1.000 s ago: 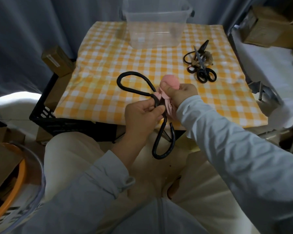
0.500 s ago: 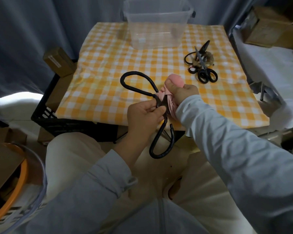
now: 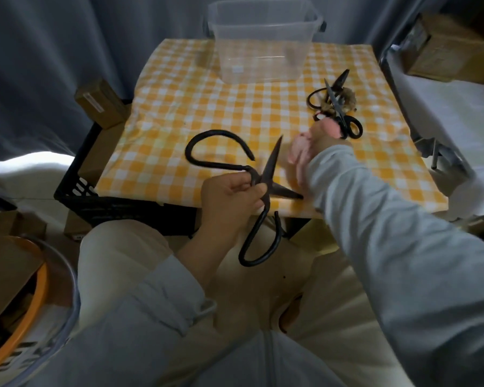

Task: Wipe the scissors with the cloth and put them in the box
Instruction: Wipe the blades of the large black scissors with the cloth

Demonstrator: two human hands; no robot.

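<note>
Left hand [image 3: 229,196] grip pinches the iron scissors [image 3: 271,163] at the pivot: likely heavy, rigid, sharp. Right hand [image 3: 319,143] grip, beside them, bunches pink cloth [image 3: 331,127].

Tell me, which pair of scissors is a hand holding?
The large loop-handled scissors, gripped at the pivot by the left hand; the smaller scissors lie piled on the checked tablecloth.

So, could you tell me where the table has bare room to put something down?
Bare: left side of the yellow checked tablecloth, between the clear plastic box and the big black scissors. Crowded: far right, around the smaller black scissors.
</note>
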